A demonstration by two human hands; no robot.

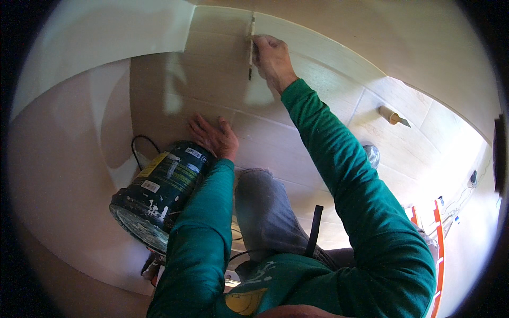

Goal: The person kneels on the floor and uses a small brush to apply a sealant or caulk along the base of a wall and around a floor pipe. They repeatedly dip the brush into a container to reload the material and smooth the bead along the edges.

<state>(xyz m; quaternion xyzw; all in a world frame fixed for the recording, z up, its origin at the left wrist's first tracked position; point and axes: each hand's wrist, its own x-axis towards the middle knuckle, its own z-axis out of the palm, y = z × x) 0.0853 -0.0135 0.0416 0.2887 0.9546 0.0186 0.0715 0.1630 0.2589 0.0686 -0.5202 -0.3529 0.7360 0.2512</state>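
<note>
My right hand (273, 55) is stretched far forward, its fingers closed around a thin pale stick (251, 55) with a dark end. The stick lies along the wood-look tile surface (265, 124), close to a pale wall edge; its exact kind is not clear. My left hand (214, 137) rests with fingers spread on the tiles, holding nothing. Right beside it, partly behind my left forearm, is a dark green bucket (164, 183) with paint splashes, labels and a thin black handle.
To the right lie a beige cylinder (388, 113) with a pointed grey blade sticking out and a shiny round clear object (371, 155), partly behind my right sleeve. Orange ladder rails (439, 238) and thin cables (469, 185) are at the far right. Pale walls (95, 63) bound the left and front.
</note>
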